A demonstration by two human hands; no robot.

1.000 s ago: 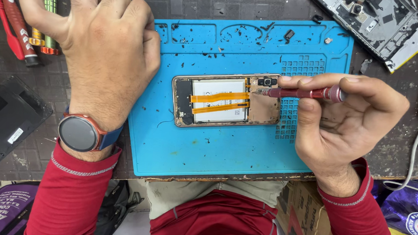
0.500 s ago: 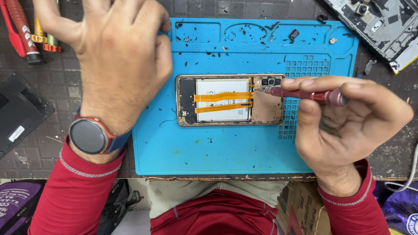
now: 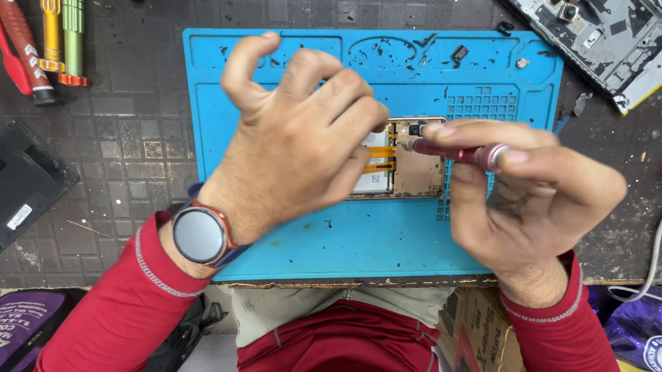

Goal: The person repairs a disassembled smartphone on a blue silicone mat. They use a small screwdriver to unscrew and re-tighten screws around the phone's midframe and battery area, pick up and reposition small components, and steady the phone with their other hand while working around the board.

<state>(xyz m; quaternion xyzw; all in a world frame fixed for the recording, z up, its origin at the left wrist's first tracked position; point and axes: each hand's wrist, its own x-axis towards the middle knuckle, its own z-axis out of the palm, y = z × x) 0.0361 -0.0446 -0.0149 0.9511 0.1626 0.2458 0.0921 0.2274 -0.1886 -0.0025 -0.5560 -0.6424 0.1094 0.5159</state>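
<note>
The right hand point(image 3: 533, 202) pinches a red screwdriver point(image 3: 456, 151) whose tip meets the opened phone point(image 3: 412, 168) just beyond the left hand point(image 3: 295, 142)'s curled, empty fingers; a slip could gouge the orange ribbon cable point(image 3: 383, 152)

The right hand point(image 3: 533, 202) grips a red screwdriver point(image 3: 456, 151), its tip at the top edge of an opened phone point(image 3: 412, 168) on a blue mat point(image 3: 358, 241). The left hand point(image 3: 295, 142) arches over the phone's left part, fingers curled. More screwdrivers point(image 3: 50, 23) lie upper left.
</note>
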